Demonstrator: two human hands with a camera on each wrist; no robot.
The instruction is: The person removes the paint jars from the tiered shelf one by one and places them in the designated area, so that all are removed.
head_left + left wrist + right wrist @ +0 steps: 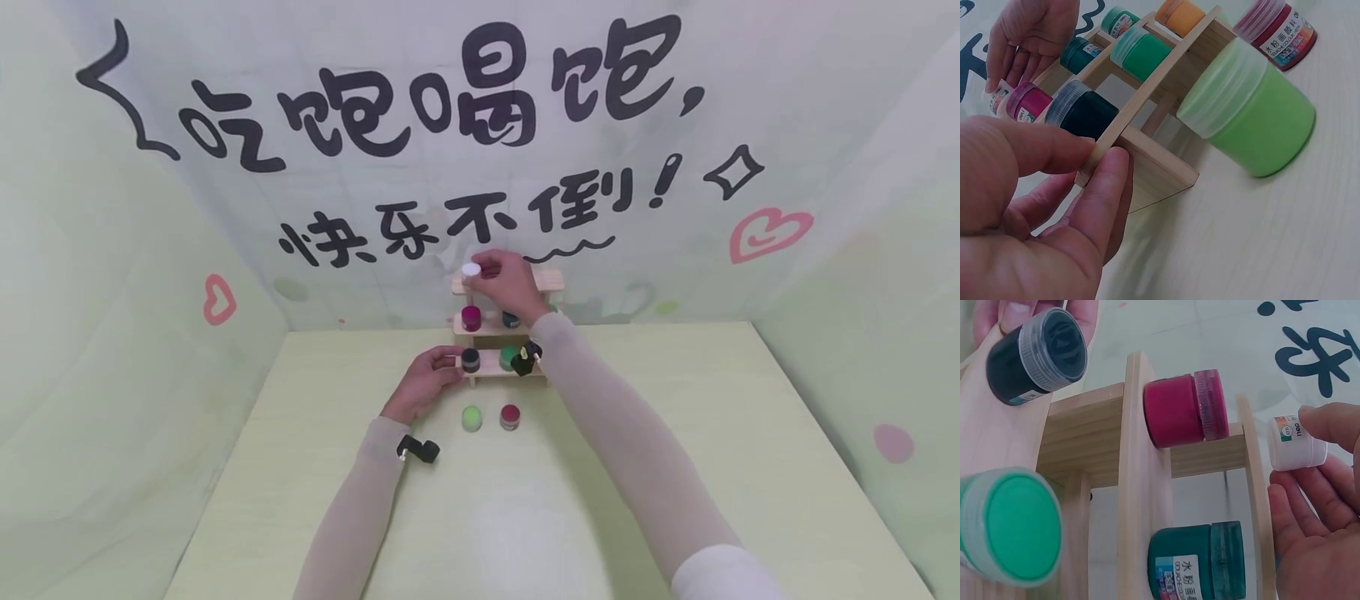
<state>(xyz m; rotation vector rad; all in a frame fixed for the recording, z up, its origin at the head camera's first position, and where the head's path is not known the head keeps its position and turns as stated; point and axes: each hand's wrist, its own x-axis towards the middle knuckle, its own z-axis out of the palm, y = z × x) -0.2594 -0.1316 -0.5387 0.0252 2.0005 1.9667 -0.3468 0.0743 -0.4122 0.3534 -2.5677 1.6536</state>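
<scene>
A three-tier wooden stand (491,363) holds small paint jars. My left hand (423,385) grips the left end of its lowest board, thumb and fingers pinching the wood (1105,150). With my right hand (510,283) I hold a white paint jar (1291,444) at the left end of the top board. A magenta jar (1175,409) and a dark teal jar (1194,559) sit on the middle board. On the lowest board stand a dark jar (470,360) and a green jar (1144,53); an orange jar (1179,17) there is hidden behind my right wrist in the head view.
On the table in front of the stand are a light green jar (471,418) and a dark red jar (510,417). A printed cloth (405,292) hangs close behind the stand. Pale table surface (300,475) stretches to both sides. Each wrist carries a small black camera.
</scene>
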